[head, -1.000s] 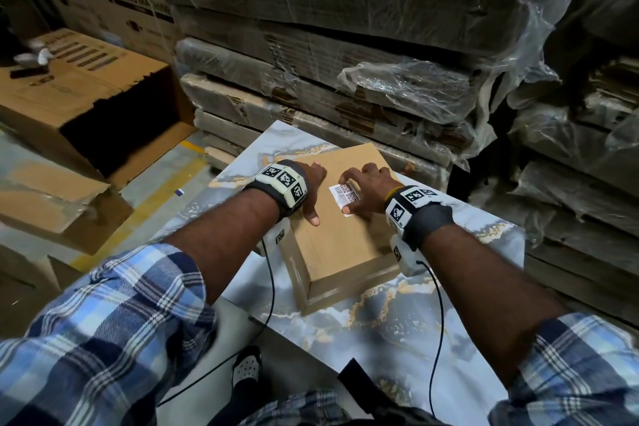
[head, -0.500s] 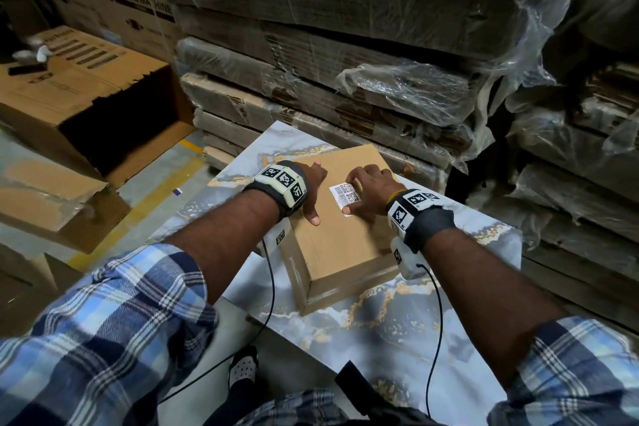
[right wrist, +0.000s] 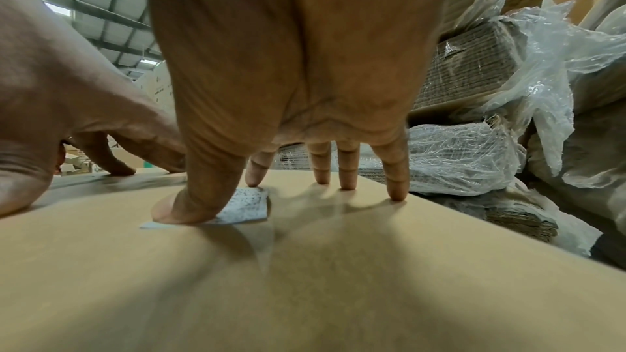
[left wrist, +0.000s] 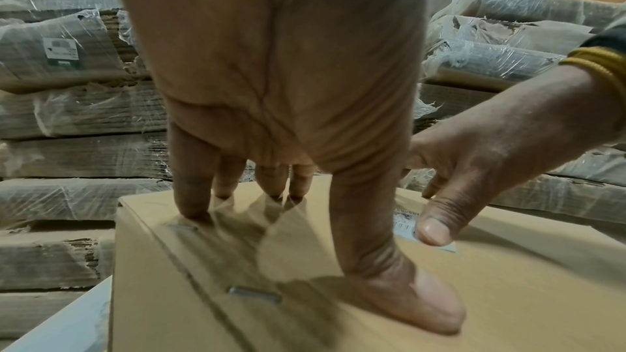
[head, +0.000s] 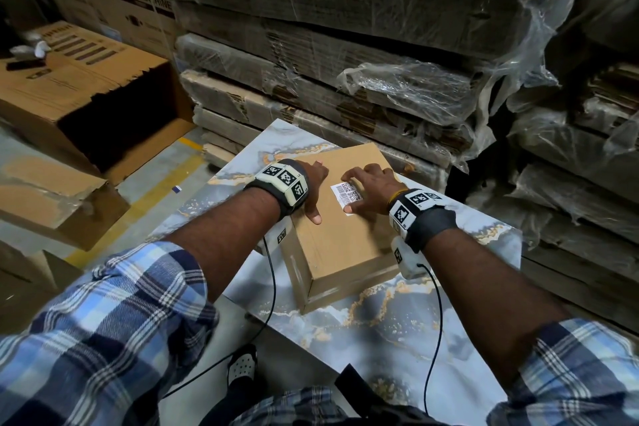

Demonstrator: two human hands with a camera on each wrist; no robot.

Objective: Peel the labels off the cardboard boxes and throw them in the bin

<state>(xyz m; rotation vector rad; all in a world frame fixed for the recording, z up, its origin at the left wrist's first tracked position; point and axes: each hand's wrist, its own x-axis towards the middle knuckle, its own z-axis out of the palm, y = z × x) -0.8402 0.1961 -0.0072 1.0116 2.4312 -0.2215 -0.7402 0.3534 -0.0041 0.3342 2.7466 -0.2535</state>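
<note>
A small brown cardboard box (head: 340,242) lies on a marbled grey slab (head: 397,325). A white barcode label (head: 347,193) is stuck flat on the box top. My left hand (head: 313,188) rests on the box's left part, fingers spread and thumb flat on the cardboard (left wrist: 423,301). My right hand (head: 371,192) stands on its fingertips over the label (right wrist: 249,204). Its thumb (right wrist: 183,208) presses the label's near corner and its forefinger touches the far edge. The other fingers touch bare cardboard.
Stacks of flattened cartons wrapped in torn plastic film (head: 380,86) rise right behind the slab and to the right. An open large carton (head: 83,90) lies on its side at the left, on a floor with a yellow line (head: 138,204). No bin shows.
The right hand's fingertips have shifted slightly on the label; the label stays flat. The left hand has not moved.
</note>
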